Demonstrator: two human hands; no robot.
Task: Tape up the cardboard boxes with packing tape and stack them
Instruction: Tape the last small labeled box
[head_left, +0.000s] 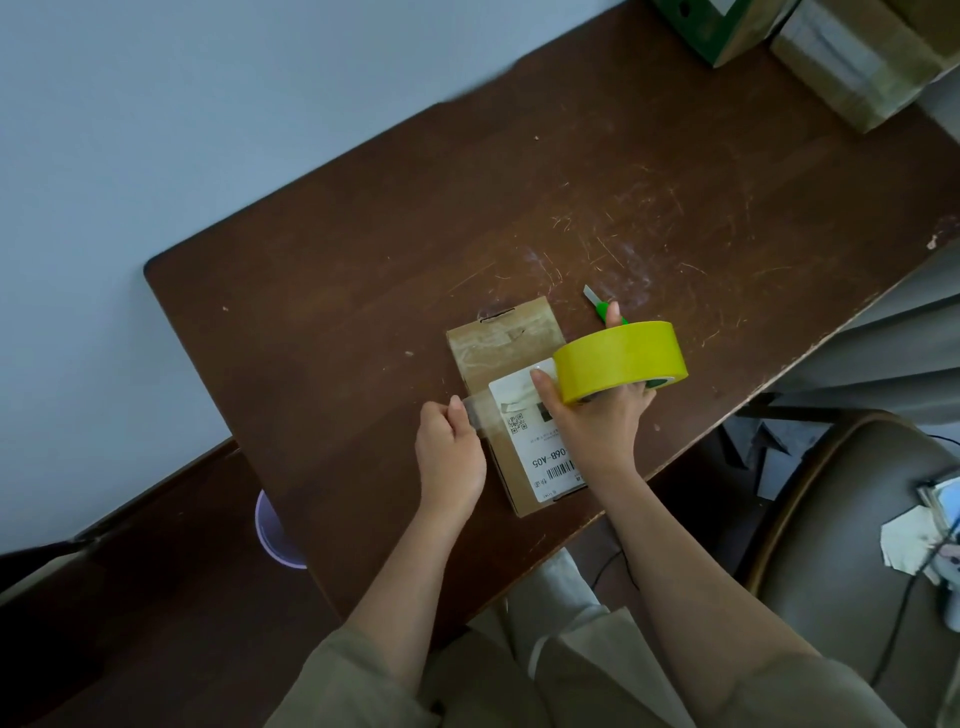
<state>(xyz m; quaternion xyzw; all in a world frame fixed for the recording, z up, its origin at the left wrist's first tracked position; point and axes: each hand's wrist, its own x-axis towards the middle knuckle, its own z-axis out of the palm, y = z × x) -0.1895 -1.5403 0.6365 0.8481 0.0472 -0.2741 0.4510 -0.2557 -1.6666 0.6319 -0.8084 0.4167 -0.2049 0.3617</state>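
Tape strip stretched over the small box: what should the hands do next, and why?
Probably lower and press the tape strip onto the box. The left hand pinches its free end just past the box's left edge, while the right hand holds the yellow roll above the label, so the strip looks pulled out.

Bare dark brown wooden tabletop (363, 249) spans the frame's centre and left; taped cardboard boxes (852, 57) block the upper right corner.
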